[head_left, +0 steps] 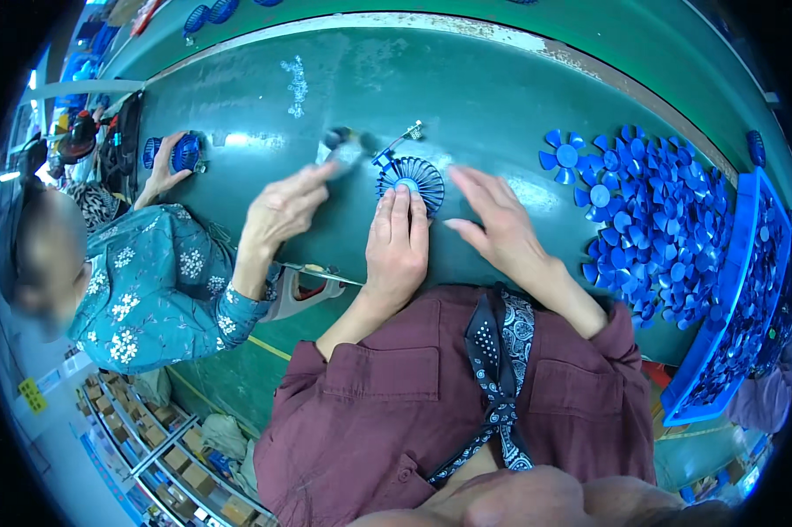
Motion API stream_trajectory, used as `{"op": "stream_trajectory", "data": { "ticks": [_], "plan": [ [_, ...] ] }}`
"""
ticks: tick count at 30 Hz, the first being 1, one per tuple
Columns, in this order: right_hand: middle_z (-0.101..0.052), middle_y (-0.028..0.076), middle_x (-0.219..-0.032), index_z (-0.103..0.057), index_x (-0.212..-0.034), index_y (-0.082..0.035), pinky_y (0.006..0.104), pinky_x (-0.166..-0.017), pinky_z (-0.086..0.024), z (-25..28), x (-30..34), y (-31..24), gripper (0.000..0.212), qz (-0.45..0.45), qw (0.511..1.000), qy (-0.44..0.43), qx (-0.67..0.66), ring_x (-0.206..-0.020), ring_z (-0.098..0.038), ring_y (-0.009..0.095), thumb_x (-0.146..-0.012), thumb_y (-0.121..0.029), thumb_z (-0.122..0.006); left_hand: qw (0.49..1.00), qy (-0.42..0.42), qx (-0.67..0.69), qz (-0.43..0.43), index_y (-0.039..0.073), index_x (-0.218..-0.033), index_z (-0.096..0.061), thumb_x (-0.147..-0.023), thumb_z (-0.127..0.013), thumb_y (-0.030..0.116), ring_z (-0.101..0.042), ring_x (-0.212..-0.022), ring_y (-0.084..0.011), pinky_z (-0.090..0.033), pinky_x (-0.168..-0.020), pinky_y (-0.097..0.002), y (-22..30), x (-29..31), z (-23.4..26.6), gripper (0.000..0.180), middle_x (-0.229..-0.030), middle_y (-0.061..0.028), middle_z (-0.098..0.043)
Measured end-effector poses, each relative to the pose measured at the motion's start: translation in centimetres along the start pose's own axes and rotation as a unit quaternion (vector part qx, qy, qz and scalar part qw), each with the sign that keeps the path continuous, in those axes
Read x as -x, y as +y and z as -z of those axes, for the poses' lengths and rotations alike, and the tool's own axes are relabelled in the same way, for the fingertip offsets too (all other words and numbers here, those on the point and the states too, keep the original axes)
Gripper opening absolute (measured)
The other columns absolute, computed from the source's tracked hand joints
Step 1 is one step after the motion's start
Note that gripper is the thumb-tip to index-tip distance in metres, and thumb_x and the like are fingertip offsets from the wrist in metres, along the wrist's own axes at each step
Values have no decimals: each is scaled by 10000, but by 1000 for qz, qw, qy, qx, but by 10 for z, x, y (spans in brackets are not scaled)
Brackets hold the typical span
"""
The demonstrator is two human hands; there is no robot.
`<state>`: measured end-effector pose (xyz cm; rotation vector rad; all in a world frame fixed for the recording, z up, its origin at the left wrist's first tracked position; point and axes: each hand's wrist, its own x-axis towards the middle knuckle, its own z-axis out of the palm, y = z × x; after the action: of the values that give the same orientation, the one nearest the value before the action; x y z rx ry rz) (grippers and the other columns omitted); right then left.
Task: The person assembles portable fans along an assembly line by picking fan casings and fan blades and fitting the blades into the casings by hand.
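A round blue fan housing [424,182] with ribbed slats lies on the green table, a small part on a thin stem [406,134] sticking out from its far side. My left hand [398,246] rests on it from the near side, fingers stretched out flat with their tips on its round hub. To the right of the housing, my right hand [506,224] hovers with thumb and fingers apart, holding nothing. A co-worker's hand [286,211] reaches in from the left beside a blurred dark and pale object [348,145] that I cannot make out.
Many blue fan blades [651,211] are heaped at the right, beside a blue crate [721,351] with more. The co-worker's other hand [165,171] is at blue fan housings [185,153] on the far left. A raised ledge [414,22] borders the table's far side.
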<state>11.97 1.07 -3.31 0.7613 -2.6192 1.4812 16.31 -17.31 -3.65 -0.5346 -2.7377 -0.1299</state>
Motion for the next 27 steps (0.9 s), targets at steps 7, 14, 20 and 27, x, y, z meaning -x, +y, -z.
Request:
{"op": "stream_trajectory", "data": {
  "ticks": [7,14,20,27],
  "plan": [
    [-620,156,-1025,-565,-1213,-7,385,-765,-501,0,29,19,463,-62,995,71,14,-881,-599,309,-769,-23,-695,1000,19,-23,5,-70,-1118,-606,-858,-571,95,-587,-1099,-374,-491,-949,-436,0,1,-3,310,-1166,-241,-598],
    [-617,160,-1020,-606,-1133,2,391,-761,-502,1,23,25,381,-46,994,86,54,-895,-596,328,-759,-8,-681,999,37,-2,8,-53,-1109,-616,-873,-595,136,-595,-1083,-377,-495,-942,-438,-1,-4,-11,303,-1150,-233,-607],
    [-606,132,-1002,-621,-1079,-30,386,-733,-514,28,16,22,321,5,983,140,122,-901,-593,321,-764,-4,-671,994,38,100,0,-49,-1129,-613,-775,-693,44,-574,-1094,-401,-480,-929,-438,-3,-7,-5,375,-1186,-220,-589],
    [-565,125,-1060,-602,-1151,-76,398,-763,-509,73,21,45,414,-139,927,149,316,-959,-565,309,-752,-80,-713,888,-123,433,-94,29,-926,-648,-816,-679,97,-650,-929,-281,-524,-799,-364,-17,-77,2,133,-975,-108,-662]
  ]
}}
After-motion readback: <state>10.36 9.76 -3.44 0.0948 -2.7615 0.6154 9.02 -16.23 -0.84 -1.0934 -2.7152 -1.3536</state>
